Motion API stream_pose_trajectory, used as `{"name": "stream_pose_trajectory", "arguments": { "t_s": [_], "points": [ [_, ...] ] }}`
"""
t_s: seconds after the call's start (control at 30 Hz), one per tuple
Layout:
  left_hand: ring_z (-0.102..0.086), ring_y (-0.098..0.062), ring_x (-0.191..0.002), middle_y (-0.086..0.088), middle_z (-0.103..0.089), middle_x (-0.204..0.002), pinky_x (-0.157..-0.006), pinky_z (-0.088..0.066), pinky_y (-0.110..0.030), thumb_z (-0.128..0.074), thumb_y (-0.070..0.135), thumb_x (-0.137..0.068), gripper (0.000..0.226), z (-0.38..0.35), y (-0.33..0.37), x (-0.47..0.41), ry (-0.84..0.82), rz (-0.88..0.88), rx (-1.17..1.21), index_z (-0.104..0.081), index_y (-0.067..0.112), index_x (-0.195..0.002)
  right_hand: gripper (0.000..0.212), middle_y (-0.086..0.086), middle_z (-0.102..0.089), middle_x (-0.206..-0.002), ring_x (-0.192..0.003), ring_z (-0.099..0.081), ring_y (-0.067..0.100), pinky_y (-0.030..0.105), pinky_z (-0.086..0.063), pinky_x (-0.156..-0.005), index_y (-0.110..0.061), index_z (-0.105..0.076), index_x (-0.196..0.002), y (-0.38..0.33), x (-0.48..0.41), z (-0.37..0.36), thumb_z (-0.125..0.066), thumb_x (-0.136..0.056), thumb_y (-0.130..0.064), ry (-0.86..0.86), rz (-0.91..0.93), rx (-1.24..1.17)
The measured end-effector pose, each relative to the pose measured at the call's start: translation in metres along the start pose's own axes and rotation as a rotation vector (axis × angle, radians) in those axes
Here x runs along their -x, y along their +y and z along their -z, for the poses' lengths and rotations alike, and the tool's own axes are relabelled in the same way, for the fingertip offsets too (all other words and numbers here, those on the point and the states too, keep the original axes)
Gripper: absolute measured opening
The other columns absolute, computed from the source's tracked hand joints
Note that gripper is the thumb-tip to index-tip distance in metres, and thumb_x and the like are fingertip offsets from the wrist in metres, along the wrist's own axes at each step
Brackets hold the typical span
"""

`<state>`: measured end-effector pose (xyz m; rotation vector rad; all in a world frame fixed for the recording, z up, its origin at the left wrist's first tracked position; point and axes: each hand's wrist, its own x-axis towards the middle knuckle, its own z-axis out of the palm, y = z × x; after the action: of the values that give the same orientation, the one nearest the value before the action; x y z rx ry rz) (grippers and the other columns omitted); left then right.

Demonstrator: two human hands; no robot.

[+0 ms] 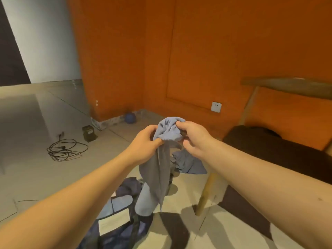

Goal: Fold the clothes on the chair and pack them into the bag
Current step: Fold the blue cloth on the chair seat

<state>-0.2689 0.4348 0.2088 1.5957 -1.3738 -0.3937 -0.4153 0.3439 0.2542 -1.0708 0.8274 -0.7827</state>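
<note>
Two hands, head view: left hand [145,141] and right hand [194,139] are pinching the bunched blue garment [168,130] above the near bag [125,236].
Chair [278,151], right: another cloth [188,163] is hanging off its left edge.
Risk: garment's tail is dangling; folding it midair is likely going crooked.

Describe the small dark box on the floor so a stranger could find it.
Follow the left corner of the orange wall down to the floor. The dark box stands there, beside a coiled black cable. Unlike the round blue ball nearby, it is squarish and upright.
</note>
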Motion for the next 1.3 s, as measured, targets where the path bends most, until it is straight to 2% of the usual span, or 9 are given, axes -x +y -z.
{"name": "stream_pose_trajectory", "arguments": {
  "t_s": [0.23, 0.37, 0.5, 0.77, 0.83, 0.9, 1.03, 1.23, 1.3],
  "points": [
    [-0.064, -0.002, -0.102, 0.015, -0.067, -0.114, -0.082, -0.053, -0.022, -0.064, 0.041, -0.098, 0.028, -0.044, 0.037, 0.039, -0.239, 0.096, -0.032, -0.06, 0.026, -0.122, 0.017, 0.018, -0.068, -0.114, -0.111, -0.064, 0.029, 0.044, -0.05, -0.108, -0.002, -0.061, -0.101, 0.015, 0.079, 0.098, -0.047, -0.095, 0.003, 0.047, -0.018, -0.259],
    [-0.067, -0.011, -0.103, 0.009, -0.07, -0.111, -0.094, -0.056, -0.036, -0.062, 0.042, -0.1, 0.023, -0.06, 0.064, 0.044, -0.28, 0.149, -0.047, -0.064, 0.024, -0.115, 0.044, 0.01, -0.072, -0.118, -0.113, -0.066, 0.026, 0.034, -0.057, -0.091, -0.013, -0.071, -0.109, 0.019, 0.101, 0.138, -0.045, -0.09, 0.017, 0.025, 0.051, 0.089],
    [-0.067, -0.018, -0.1, 0.004, -0.071, -0.104, -0.086, -0.053, -0.034, -0.06, 0.038, -0.101, 0.017, -0.074, 0.087, 0.042, -0.257, 0.141, -0.041, -0.062, 0.022, -0.107, 0.014, 0.005, -0.077, -0.105, -0.101, -0.071, 0.022, 0.032, -0.059, -0.083, -0.016, -0.075, -0.11, 0.026, 0.108, 0.168, -0.067, -0.098, -0.017, 0.097, 0.119, 0.333],
    [-0.067, -0.023, -0.097, 0.002, -0.07, -0.097, -0.085, -0.052, -0.039, -0.055, 0.024, -0.099, 0.008, -0.12, 0.106, 0.044, -0.42, 0.104, 0.09, -0.063, 0.026, -0.098, 0.03, 0.016, -0.069, -0.095, -0.085, -0.062, 0.026, 0.037, -0.049, -0.073, -0.008, -0.066, -0.093, -0.008, 0.126, 0.192, -0.062, -0.099, -0.036, 0.22, 0.237, 0.659],
    [-0.064, -0.016, -0.097, 0.006, -0.067, -0.101, -0.086, -0.049, -0.034, -0.058, 0.037, -0.097, 0.01, -0.13, 0.114, 0.044, -0.538, 0.107, 0.164, -0.062, 0.03, -0.102, 0.027, 0.016, -0.069, -0.097, -0.085, -0.064, 0.029, 0.038, -0.049, -0.071, -0.014, -0.066, -0.092, -0.018, 0.131, 0.195, -0.061, -0.099, -0.039, 0.26, 0.253, 0.732],
    [-0.063, -0.01, -0.109, 0.011, -0.065, -0.118, -0.094, -0.05, -0.034, -0.063, 0.057, -0.09, 0.04, -0.144, 0.123, 0.046, -0.643, 0.059, 0.179, -0.056, 0.034, -0.122, 0.025, 0.013, -0.068, -0.092, -0.08, -0.061, 0.026, 0.038, -0.047, -0.069, -0.019, -0.066, -0.088, -0.022, 0.136, 0.199, -0.061, -0.099, -0.041, 0.291, 0.25, 0.754],
    [-0.061, 0.0, -0.11, 0.015, -0.062, -0.122, -0.096, -0.053, -0.031, -0.073, 0.047, -0.09, 0.047, -0.177, 0.145, 0.044, -0.576, -0.128, 0.174, -0.054, 0.035, -0.131, 0.028, 0.007, -0.074, -0.089, -0.083, -0.07, 0.022, 0.035, -0.055, -0.068, -0.017, -0.072, -0.094, -0.018, 0.144, 0.211, -0.063, -0.099, -0.043, 0.274, 0.196, 0.775],
    [-0.065, -0.016, -0.085, -0.002, -0.067, -0.092, -0.079, -0.056, -0.043, -0.072, 0.049, -0.088, 0.034, -0.227, 0.147, 0.02, -0.464, -0.183, -0.04, -0.063, 0.02, -0.1, 0.047, 0.003, -0.078, -0.102, -0.099, -0.075, 0.022, 0.045, -0.059, -0.094, -0.017, -0.073, -0.112, -0.007, 0.145, 0.255, -0.052, -0.1, -0.057, 0.248, 0.026, 0.448],
    [-0.064, -0.021, -0.08, -0.006, -0.067, -0.086, -0.074, -0.054, -0.045, -0.071, 0.049, -0.089, 0.034, -0.243, 0.144, 0.013, -0.421, -0.145, -0.042, -0.063, 0.016, -0.094, 0.044, 0.001, -0.077, -0.105, -0.099, -0.075, 0.02, 0.046, -0.058, -0.097, -0.02, -0.07, -0.116, -0.006, 0.147, 0.274, -0.062, -0.094, -0.057, 0.181, -0.007, 0.405]
  ]
}}
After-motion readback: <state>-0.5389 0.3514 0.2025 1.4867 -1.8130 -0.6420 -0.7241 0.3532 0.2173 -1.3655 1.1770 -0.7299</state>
